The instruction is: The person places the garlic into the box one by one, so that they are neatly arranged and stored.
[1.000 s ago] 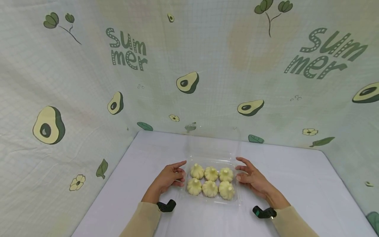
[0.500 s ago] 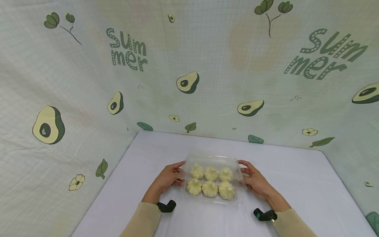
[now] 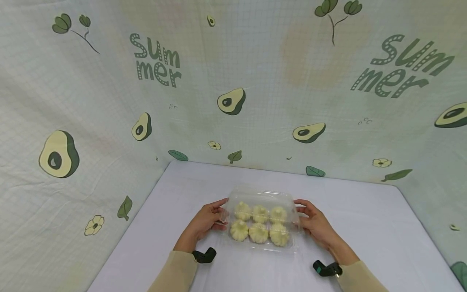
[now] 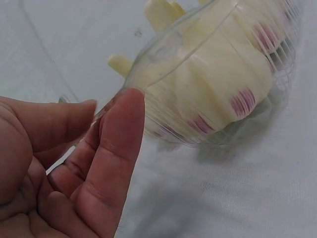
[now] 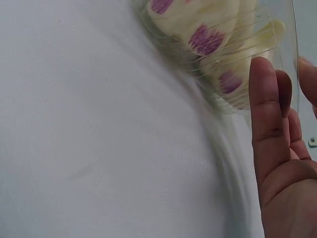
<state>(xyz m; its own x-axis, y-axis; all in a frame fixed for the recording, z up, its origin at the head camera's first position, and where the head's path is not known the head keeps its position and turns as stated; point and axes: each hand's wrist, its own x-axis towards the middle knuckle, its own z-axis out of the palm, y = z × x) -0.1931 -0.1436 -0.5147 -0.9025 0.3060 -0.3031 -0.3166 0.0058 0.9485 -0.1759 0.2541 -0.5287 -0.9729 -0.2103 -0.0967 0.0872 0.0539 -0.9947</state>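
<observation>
A clear plastic clamshell box (image 3: 262, 248) lies on the table, holding several pale garlic bulbs (image 3: 259, 234) in two rows. Its hinged lid (image 3: 262, 197) is tilted down over them, its front edge above the front row. My left hand (image 3: 208, 219) is at the box's left side; in the left wrist view, thumb and fingers pinch the clear plastic edge beside a purple-streaked bulb (image 4: 223, 74). On the opposite side, my right hand (image 3: 318, 225) holds the right edge. The right wrist view shows the plastic between the thumb and the fingers (image 5: 267, 109).
White cloth covers the table (image 3: 193, 182). Fabric walls (image 3: 270, 97) printed with avocados and lettering rise behind it and at both sides. Black bands with camera mounts (image 3: 206, 255) sit on both wrists.
The lid has swung from standing up at the back to lying tilted over the garlic bulbs, with both hands now at its sides. Over the last half second little has moved.
</observation>
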